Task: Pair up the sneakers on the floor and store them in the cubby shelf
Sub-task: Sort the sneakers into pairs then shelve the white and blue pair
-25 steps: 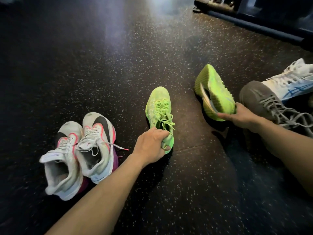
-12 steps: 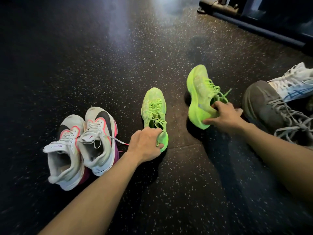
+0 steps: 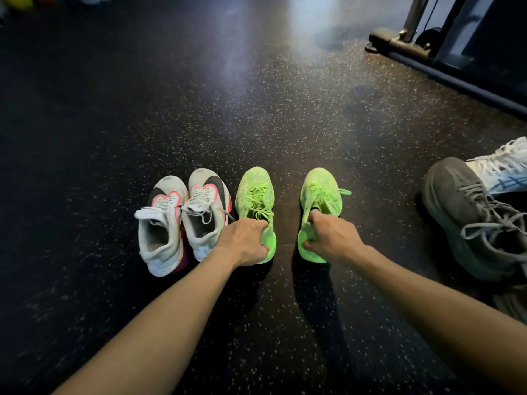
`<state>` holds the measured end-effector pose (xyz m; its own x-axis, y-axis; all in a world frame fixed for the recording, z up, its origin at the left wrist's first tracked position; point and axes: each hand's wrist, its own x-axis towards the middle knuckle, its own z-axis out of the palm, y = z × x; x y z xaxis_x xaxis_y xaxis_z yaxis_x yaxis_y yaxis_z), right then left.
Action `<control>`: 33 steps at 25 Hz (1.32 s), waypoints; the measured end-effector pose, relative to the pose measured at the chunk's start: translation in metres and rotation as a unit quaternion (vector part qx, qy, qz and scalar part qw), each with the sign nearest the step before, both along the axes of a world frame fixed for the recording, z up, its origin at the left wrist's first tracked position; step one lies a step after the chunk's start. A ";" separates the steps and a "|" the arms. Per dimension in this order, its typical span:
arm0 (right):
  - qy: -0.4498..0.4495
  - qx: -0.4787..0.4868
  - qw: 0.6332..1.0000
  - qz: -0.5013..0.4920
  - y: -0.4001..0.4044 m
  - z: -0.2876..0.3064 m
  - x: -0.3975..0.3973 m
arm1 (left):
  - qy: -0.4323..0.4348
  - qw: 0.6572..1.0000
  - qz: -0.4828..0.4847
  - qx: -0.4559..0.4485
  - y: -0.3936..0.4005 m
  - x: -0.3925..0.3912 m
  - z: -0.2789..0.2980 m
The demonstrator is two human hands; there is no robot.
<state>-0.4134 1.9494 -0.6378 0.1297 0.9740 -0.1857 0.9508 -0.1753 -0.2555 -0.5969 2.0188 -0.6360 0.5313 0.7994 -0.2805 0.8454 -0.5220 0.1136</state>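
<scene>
Two neon green sneakers stand upright on the dark speckled floor, toes pointing away from me. My left hand (image 3: 244, 241) grips the heel collar of the left green sneaker (image 3: 254, 195). My right hand (image 3: 328, 238) grips the collar of the right green sneaker (image 3: 320, 192), with a finger inside the opening. A gap of floor separates the two. Just left of them a pair of white sneakers with black and pink markings (image 3: 182, 220) sits side by side. No cubby shelf is in view.
A grey sneaker (image 3: 467, 218) lies at the right, with a white and blue sneaker (image 3: 502, 169) behind it. A dark machine base with a metal post (image 3: 422, 44) fills the far right corner. Colourful shoes show at the top left edge (image 3: 20, 1).
My right hand turned the right green sneaker from sole-up to upright and brought it left, level with the other. My left hand slid its green sneaker next to the white pair.
</scene>
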 end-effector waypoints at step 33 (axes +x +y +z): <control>-0.057 0.049 0.942 -0.328 -0.189 0.093 0.251 | -0.086 0.951 -0.296 0.018 -0.072 0.223 0.030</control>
<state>-0.1621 1.7604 -0.5450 0.7233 0.6890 -0.0469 0.6683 -0.7155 -0.2036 -0.3735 1.9463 -0.6058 0.9273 0.3523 -0.1266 0.3716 -0.9072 0.1970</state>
